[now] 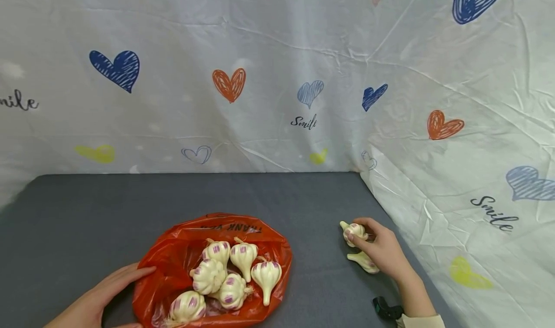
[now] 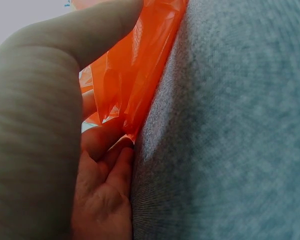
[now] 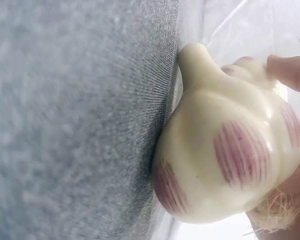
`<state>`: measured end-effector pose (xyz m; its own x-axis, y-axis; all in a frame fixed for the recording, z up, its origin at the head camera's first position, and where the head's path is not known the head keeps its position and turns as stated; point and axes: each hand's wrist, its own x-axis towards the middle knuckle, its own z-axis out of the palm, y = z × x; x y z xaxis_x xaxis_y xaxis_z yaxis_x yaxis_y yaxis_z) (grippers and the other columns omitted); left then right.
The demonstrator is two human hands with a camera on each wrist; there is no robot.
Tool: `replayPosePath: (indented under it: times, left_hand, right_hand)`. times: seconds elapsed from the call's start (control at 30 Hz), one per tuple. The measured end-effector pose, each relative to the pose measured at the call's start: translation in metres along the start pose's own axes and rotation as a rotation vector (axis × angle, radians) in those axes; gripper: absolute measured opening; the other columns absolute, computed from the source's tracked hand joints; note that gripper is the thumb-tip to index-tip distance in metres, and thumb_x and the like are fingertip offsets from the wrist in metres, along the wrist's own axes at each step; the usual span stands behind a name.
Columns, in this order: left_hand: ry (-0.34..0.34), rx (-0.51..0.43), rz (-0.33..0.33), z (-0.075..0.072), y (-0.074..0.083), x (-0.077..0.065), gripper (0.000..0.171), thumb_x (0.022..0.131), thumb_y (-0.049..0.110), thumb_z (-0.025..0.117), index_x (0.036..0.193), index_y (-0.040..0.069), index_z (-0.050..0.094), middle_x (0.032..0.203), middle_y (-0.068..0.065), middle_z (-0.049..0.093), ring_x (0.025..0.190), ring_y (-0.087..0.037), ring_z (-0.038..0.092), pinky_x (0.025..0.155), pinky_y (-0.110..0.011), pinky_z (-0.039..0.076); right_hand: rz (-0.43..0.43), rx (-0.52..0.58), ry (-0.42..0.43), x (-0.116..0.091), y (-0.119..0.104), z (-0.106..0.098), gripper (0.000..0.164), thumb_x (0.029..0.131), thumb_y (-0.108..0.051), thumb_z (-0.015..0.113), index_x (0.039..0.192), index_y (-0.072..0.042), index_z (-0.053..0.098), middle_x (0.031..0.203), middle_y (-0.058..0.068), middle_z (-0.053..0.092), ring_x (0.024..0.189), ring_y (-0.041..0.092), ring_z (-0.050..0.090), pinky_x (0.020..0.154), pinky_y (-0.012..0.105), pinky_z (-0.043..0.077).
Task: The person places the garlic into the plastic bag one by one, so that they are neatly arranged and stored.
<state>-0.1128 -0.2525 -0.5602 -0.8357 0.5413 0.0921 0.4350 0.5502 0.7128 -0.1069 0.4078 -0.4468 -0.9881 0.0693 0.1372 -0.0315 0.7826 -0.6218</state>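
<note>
A red plastic bag (image 1: 173,243) lies spread wide at the table's front middle, with several garlic bulbs (image 1: 209,276) inside. At its left side, my left hand (image 1: 106,289) rests against the bag with extended fingers; the left wrist view shows its thumb (image 2: 100,32) and fingers beside the red plastic (image 2: 135,60). Over on the right, my right hand (image 1: 383,248) holds a garlic bulb (image 1: 355,233) between thumb and fingers. A second garlic bulb (image 1: 365,262) lies on the table just below that hand and fills much of the right wrist view (image 3: 230,145).
A dark grey cloth covers the table (image 1: 312,212). A small black object (image 1: 386,309) sits by the right wrist. White sheeting (image 1: 269,135) printed with hearts hangs behind the table and along its right edge.
</note>
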Motion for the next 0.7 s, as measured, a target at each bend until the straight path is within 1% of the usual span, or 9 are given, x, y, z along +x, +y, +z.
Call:
replayPosePath:
  times: [0.13, 0.27, 0.5, 0.57, 0.7]
  left_hand:
    - [-0.008, -0.006, -0.007, -0.002, 0.002, 0.000, 0.089, 0.092, 0.035, 0.091, 0.166, 0.041, 0.043, 0.167, 0.011, 0.040, 0.137, 0.017, 0.033, 0.087, -0.032, 0.056]
    - [0.000, -0.005, 0.008, -0.002, 0.003, -0.001, 0.089, 0.091, 0.032, 0.092, 0.166, 0.040, 0.044, 0.167, 0.011, 0.041, 0.137, 0.018, 0.033, 0.087, -0.032, 0.056]
    - [0.002, 0.015, 0.001, -0.001, 0.000, 0.001, 0.089, 0.091, 0.038, 0.092, 0.165, 0.042, 0.044, 0.167, 0.012, 0.041, 0.137, 0.017, 0.033, 0.086, -0.031, 0.056]
    - [-0.002, -0.004, 0.006, -0.001, -0.003, 0.000, 0.089, 0.091, 0.035, 0.092, 0.166, 0.041, 0.044, 0.167, 0.011, 0.040, 0.138, 0.017, 0.034, 0.087, -0.031, 0.056]
    - [-0.009, -0.031, 0.040, -0.001, -0.006, 0.000, 0.091, 0.092, 0.027, 0.092, 0.168, 0.036, 0.042, 0.168, 0.008, 0.041, 0.139, 0.016, 0.035, 0.087, -0.032, 0.056]
  right_hand:
    - [-0.009, 0.003, 0.001, 0.001, -0.002, 0.001, 0.050, 0.103, -0.043, 0.079, 0.139, -0.010, 0.071, 0.122, 0.002, 0.075, 0.109, 0.021, 0.070, 0.087, 0.029, 0.058]
    - [-0.014, -0.002, -0.004, 0.002, -0.003, 0.001, 0.050, 0.103, -0.045, 0.078, 0.139, -0.011, 0.071, 0.123, 0.000, 0.075, 0.108, 0.020, 0.069, 0.088, 0.030, 0.057]
    - [-0.028, -0.011, -0.002, 0.004, -0.006, 0.001, 0.050, 0.103, -0.045, 0.078, 0.140, -0.013, 0.071, 0.124, -0.001, 0.075, 0.106, 0.019, 0.069, 0.087, 0.031, 0.056]
    - [-0.034, -0.012, -0.005, 0.004, -0.007, 0.001, 0.049, 0.103, -0.045, 0.078, 0.140, -0.013, 0.071, 0.125, -0.001, 0.075, 0.106, 0.019, 0.069, 0.088, 0.032, 0.056]
    - [-0.048, -0.007, -0.009, 0.004, -0.011, 0.000, 0.047, 0.104, -0.045, 0.077, 0.140, -0.016, 0.071, 0.125, -0.002, 0.075, 0.108, 0.020, 0.068, 0.089, 0.034, 0.056]
